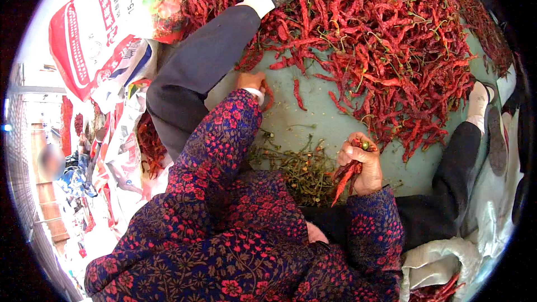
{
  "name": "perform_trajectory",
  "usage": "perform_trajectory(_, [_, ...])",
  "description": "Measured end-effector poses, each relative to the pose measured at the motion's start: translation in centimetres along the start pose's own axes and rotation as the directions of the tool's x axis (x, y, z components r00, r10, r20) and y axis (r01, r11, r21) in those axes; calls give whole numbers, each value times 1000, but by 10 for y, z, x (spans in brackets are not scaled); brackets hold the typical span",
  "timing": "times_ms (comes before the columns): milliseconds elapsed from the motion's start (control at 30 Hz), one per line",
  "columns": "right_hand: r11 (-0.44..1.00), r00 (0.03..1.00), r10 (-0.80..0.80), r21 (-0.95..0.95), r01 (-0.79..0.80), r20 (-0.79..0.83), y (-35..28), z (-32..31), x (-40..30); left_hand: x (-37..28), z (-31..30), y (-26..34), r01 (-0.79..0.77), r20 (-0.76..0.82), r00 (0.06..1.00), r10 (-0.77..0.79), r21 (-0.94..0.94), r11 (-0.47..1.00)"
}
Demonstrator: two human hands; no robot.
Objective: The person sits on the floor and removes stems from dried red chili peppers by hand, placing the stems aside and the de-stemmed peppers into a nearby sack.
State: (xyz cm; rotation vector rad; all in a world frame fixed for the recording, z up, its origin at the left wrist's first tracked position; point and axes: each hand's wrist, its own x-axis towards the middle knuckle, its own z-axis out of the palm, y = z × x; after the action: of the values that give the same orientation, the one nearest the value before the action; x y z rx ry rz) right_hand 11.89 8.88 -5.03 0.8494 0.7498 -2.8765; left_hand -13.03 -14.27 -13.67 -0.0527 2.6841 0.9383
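Observation:
My right hand (361,163) is closed around a small bunch of dried red chilli peppers (347,176), with green stem ends showing at the top of the fist. My left hand (251,82) is farther forward, beside my bent left leg. A curved red chilli (269,95) lies against its fingers; whether they grip it is hidden. A large heap of dried red chillies (377,42) covers the floor sheet ahead. Close to my body, between my legs, is a pile of loose chilli stems (308,172).
Printed woven sacks (96,29) stand at the left, with more chillies beside my left knee. At the lower right, an open pale sack (436,256) holds red chillies. My legs flank the grey-green sheet (289,121). Another person (75,176) is at the far left.

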Motion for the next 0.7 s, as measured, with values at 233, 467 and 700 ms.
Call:
perform_trajectory(233, [1000,995,8,-3,-9,-96,1,4,1,-93,-16,65,316,406,902,-150,-383,868])
perform_trajectory(467, [992,999,9,-127,-14,-35,7,-1,6,-99,-12,67,344,504,863,-24,-553,759])
perform_trajectory(700, [993,996,-86,-86,84,-24,6,6,7,-116,-18,94,511,724,674,143,-598,618])
